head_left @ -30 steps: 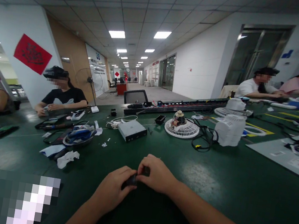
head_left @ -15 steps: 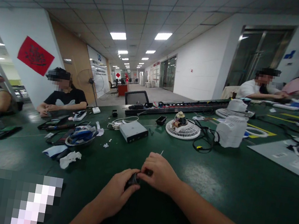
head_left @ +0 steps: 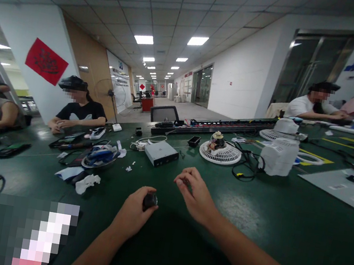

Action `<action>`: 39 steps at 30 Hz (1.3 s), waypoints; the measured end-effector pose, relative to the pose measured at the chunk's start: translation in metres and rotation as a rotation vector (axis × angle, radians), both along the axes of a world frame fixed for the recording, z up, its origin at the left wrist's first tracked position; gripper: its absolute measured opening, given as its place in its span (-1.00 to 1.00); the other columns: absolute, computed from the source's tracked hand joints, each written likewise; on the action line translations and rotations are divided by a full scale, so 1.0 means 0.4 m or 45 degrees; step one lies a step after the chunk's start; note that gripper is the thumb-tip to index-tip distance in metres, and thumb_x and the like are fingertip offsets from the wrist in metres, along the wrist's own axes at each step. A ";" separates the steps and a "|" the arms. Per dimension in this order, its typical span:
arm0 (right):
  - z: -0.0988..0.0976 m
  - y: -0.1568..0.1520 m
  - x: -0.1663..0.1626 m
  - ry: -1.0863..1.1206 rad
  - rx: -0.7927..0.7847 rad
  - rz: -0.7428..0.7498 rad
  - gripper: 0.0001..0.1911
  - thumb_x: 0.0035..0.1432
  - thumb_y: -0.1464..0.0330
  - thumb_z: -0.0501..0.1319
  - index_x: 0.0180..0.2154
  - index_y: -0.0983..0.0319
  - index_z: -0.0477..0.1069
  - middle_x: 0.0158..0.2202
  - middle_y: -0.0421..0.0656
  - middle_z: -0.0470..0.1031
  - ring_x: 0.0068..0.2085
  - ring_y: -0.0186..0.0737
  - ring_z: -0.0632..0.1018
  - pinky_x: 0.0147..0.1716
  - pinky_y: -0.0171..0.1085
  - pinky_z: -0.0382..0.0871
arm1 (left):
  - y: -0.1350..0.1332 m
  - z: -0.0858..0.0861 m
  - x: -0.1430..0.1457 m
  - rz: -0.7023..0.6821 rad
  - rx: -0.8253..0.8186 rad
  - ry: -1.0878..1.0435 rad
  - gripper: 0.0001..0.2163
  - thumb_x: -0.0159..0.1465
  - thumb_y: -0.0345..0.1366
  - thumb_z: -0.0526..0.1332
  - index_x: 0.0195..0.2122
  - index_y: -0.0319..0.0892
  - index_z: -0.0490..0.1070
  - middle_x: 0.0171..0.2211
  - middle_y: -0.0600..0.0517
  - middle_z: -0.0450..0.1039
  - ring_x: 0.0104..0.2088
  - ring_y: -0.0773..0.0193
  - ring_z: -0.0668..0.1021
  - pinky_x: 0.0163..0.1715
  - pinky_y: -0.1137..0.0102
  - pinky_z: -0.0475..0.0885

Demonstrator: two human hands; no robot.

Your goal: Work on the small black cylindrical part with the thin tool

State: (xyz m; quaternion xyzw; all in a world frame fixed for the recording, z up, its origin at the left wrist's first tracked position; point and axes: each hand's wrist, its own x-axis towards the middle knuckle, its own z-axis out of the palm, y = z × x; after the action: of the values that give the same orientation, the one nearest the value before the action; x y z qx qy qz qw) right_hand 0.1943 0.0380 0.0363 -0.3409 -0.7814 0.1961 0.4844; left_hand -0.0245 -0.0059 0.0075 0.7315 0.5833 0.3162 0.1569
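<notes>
left hand (head_left: 133,214) has thumb and fingers closed around a small dark cylinder (head_left: 150,201), held above the table (head_left: 156,176), well in from the far edge. cylinder sits at the thumb-and-finger end of the grip, so left is the nearer hand. long axis roughly crosswise, looks short and stubby; one round end points right, toward the right hand (head_left: 196,196), other end hidden in the palm. right hand is apart from it, to the right and a bit nearer the far edge, fingers loosely curled, thumb close to fingertips; can't tell if something small is pinched there.

further out, toward the far edge: silver drive box (head_left: 161,153), black tray (head_left: 194,141), white fan grille (head_left: 226,158) with motor parts on top, then white housing (head_left: 279,157). left side: crumpled white paper (head_left: 87,184). right edge side: grey panel (head_left: 319,184).
</notes>
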 end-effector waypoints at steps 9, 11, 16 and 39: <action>-0.037 0.023 -0.012 0.432 -0.404 0.446 -0.60 0.28 0.02 0.15 -0.32 0.24 0.43 -0.38 -0.18 0.44 -0.32 -0.24 0.49 -0.25 -0.25 0.37 | -0.006 0.015 -0.002 0.043 0.006 -0.071 -0.80 0.16 -0.29 0.31 -0.19 -0.12 0.38 -0.30 0.05 0.54 -0.33 0.20 0.57 -0.33 0.34 0.42; -0.048 0.023 -0.019 0.432 -0.422 0.477 -0.61 0.26 0.03 0.18 -0.30 0.24 0.44 -0.38 -0.18 0.46 -0.31 -0.23 0.50 -0.24 -0.24 0.38 | -0.009 0.017 0.001 0.012 0.021 -0.044 -0.81 0.16 -0.30 0.31 -0.21 -0.11 0.38 -0.31 0.06 0.53 -0.34 0.21 0.57 -0.33 0.35 0.41; -0.050 0.015 -0.020 0.412 -0.372 0.460 -0.67 0.29 0.10 0.19 -0.29 0.24 0.46 -0.37 -0.17 0.51 -0.31 -0.24 0.53 -0.24 -0.25 0.39 | -0.012 0.015 0.004 0.017 0.036 0.004 -0.82 0.17 -0.27 0.31 -0.21 -0.10 0.40 -0.32 0.08 0.52 -0.35 0.21 0.55 -0.35 0.35 0.40; -0.049 0.018 -0.018 0.376 -0.421 0.433 -0.69 0.26 0.11 0.22 -0.30 0.24 0.44 -0.38 -0.16 0.56 -0.32 -0.22 0.57 -0.26 -0.25 0.41 | -0.014 0.018 0.008 0.020 0.114 0.072 -0.81 0.18 -0.24 0.32 -0.18 -0.11 0.47 -0.25 0.02 0.55 -0.27 0.15 0.56 -0.25 0.28 0.42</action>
State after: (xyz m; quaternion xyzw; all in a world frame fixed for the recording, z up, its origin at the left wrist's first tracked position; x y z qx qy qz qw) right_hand 0.1872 0.0450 0.0166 -0.2471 -0.7057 0.4471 0.4909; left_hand -0.0213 -0.0115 0.0147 0.7419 0.5786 0.3222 0.1050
